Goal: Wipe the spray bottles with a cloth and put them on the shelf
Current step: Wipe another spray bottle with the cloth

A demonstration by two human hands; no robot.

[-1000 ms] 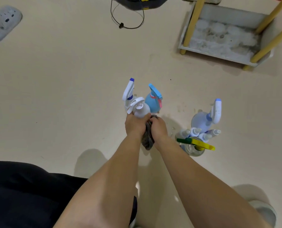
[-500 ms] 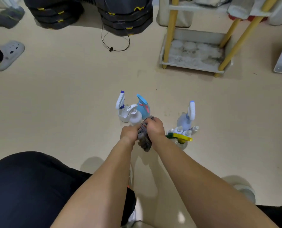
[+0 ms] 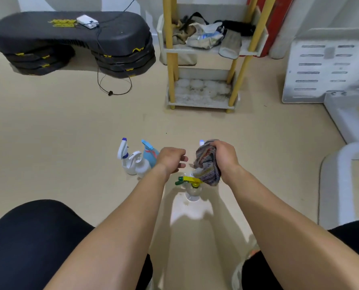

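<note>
One wide camera on my head, facing forward and down, floor close below, shelf farther off at twelve o'clock

Bright even indoor light; soft shadows; right edge blurred, wide-angle warp.

The hands have come apart: the left hand has let go of the white bottle (fingers loose now), and the right hand has carried the cloth rightward, above the yellow-triggered bottle.
</note>
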